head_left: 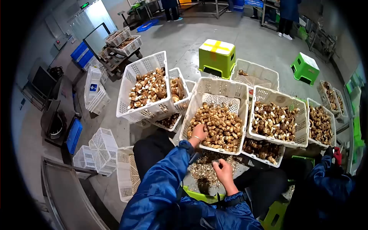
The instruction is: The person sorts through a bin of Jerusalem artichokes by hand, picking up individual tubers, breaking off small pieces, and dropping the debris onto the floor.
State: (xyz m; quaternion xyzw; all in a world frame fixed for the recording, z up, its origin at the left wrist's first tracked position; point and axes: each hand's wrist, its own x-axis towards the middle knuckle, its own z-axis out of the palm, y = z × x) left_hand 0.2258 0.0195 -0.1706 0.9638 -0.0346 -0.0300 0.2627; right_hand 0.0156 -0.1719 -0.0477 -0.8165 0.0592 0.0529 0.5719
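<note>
My left hand reaches over the near left rim of a white crate and touches the heap of brown and cream mushrooms inside. Its fingers are curled, and what they hold is hidden. My right hand is closed in front of that crate, above a layer of pale trimmings. A small greyish tip shows at its thumb and forefinger; I cannot make out what it is.
More mushroom crates stand on the left and right. Behind are a green-yellow stool and a green stool. Stacked white crates stand at left. A co-worker's sleeve is close on my right.
</note>
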